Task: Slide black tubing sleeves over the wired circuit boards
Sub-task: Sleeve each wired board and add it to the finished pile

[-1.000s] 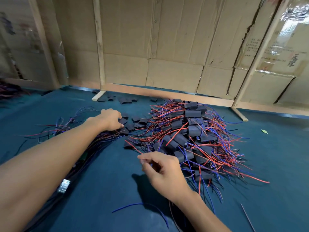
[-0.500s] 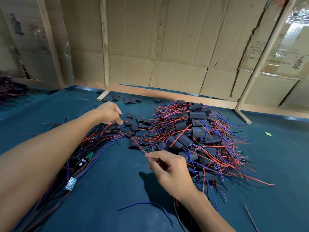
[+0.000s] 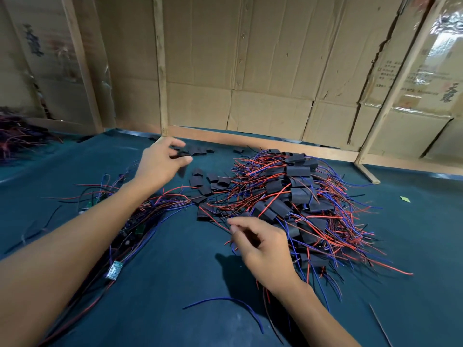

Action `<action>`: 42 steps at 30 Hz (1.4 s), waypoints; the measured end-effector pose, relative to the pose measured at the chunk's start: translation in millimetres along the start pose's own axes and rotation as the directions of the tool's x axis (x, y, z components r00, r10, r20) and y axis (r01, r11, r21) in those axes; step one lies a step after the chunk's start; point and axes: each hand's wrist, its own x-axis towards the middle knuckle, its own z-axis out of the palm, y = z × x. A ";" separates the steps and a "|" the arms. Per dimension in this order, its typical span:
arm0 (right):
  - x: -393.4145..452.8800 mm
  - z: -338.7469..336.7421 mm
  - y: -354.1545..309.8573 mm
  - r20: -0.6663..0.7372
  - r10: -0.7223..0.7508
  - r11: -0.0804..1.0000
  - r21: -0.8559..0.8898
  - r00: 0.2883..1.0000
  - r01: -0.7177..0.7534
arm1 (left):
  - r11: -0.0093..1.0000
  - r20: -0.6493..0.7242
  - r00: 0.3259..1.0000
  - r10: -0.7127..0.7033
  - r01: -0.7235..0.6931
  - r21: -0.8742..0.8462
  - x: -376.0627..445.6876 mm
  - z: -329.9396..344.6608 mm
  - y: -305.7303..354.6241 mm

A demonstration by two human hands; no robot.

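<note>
My left hand point(image 3: 160, 162) hovers above the blue mat, thumb and fingers pinching what looks like a small black tubing sleeve point(image 3: 182, 170), blurred by motion. Loose black sleeves point(image 3: 209, 182) lie just right of it. My right hand point(image 3: 261, 244) pinches thin red and blue wires between thumb and forefinger at the near left edge of a big pile of sleeved boards point(image 3: 297, 194). Whatever is at the wires' end is hidden under my palm. Bare wired circuit boards point(image 3: 114, 269) lie in a bundle under my left forearm.
More black sleeves point(image 3: 198, 149) sit by the wooden frame point(image 3: 250, 142) at the back of the blue mat point(image 3: 175, 284). Cardboard walls stand behind. Another wire heap point(image 3: 17, 136) lies far left. A loose blue wire point(image 3: 225, 300) and a green scrap point(image 3: 404, 199) lie on the mat.
My left hand has lifted off the loose sleeves and moved up and back, fingers now spread around a sleeve. My right hand has stayed put with the wires.
</note>
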 end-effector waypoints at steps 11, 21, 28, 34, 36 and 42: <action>10.5 -10.5 -8.8 0.022 0.265 0.933 0.246 0.964 -0.262 | 0.672 0.426 0.891 -0.160 0.414 -0.613 -132.9 44.8 37.4; 8.4 -12.6 -9.5 0.180 0.302 0.904 0.259 0.936 -0.341 | 0.991 0.192 0.973 0.130 -0.123 -0.049 -122.8 9.8 28.2; 11.3 -15.7 -4.1 0.099 0.264 0.930 0.237 0.959 -0.281 | 0.601 0.307 0.866 -0.394 -0.010 0.799 -55.4 -44.3 -9.0; 12.8 -15.9 -3.1 0.033 0.290 0.924 0.251 0.956 -0.289 | 0.774 0.271 0.910 -0.314 0.080 0.628 -54.3 -43.6 -15.5; 12.5 -17.6 -4.6 0.007 0.288 0.923 0.264 0.958 -0.280 | 0.780 0.261 0.914 -0.310 0.088 0.620 -53.9 -42.9 -14.5; 15.9 -26.5 -9.7 -0.012 0.294 0.875 0.406 0.956 -0.264 | 0.788 0.226 0.915 -0.334 0.139 0.599 -46.9 -42.6 -9.3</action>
